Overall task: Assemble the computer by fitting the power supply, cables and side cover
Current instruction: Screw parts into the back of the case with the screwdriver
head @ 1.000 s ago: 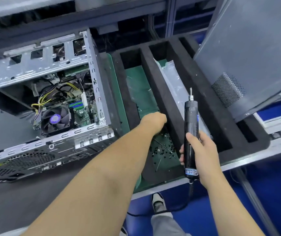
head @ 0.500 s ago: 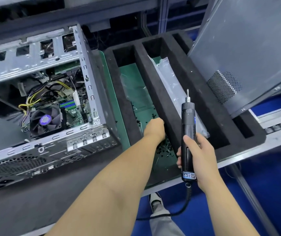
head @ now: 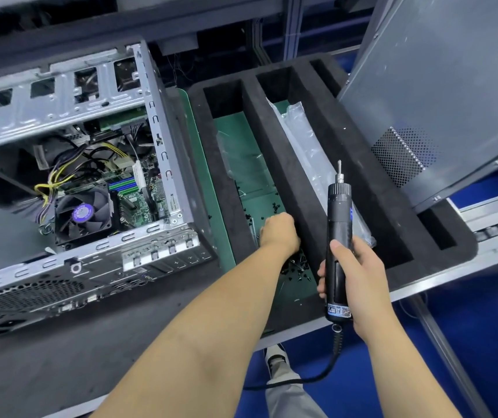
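While reaching into the foam tray [head: 302, 164], left hand [head: 279, 232] dipped knuckles-up among the loose screws [head: 297, 267], fingers hidden, so grip impossible to tell. Right hand [head: 353, 267] wrapped tight round the screwdriver [head: 338, 236], bit up, just beside the tray's middle wall. Case [head: 90, 182] lay open on the bench with fan and cables [head: 57, 176] inside; side cover [head: 440, 86] leaned apart at right, unfitted, so probably screws and cover left to do.

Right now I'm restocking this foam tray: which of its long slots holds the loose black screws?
The leftmost slot, next to the computer case; the left hand reaches into it. Its right neighbour holds clear plastic bags.
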The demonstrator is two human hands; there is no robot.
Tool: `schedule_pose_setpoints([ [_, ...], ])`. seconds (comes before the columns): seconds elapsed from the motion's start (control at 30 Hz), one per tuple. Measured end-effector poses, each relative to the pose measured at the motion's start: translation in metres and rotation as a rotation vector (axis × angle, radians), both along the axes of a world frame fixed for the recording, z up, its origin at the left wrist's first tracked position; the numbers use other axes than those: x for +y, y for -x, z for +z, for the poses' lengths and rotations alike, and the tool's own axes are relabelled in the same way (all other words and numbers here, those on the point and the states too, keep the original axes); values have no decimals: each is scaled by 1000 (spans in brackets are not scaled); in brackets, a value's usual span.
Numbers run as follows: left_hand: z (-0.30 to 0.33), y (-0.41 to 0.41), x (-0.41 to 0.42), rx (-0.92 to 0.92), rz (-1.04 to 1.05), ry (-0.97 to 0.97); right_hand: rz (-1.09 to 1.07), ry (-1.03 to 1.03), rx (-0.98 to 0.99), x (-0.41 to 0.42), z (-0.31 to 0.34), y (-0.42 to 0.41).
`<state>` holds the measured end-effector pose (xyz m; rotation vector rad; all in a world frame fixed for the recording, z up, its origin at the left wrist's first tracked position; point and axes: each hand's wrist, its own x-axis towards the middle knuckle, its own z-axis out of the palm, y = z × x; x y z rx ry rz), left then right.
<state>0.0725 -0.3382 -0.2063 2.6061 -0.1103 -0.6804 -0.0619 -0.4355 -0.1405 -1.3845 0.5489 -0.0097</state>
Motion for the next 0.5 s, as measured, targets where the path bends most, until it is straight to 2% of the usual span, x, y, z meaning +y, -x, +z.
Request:
schedule_pose_setpoints([
  [0.17, -3, 3, -1, -65, -104, -56, -24, 0, 15, 2, 0, 0],
  [0.27, -7, 1, -1, -56, -89, -33, -25, 8, 22, 2, 1, 1],
  [0.4, -1, -8, 2, 13, 109, 171, -43, 7, 21, 3, 0, 1],
  [0.5, 5, -11, 8, 78, 337, 305, -58, 0, 24, 3, -2, 0],
])
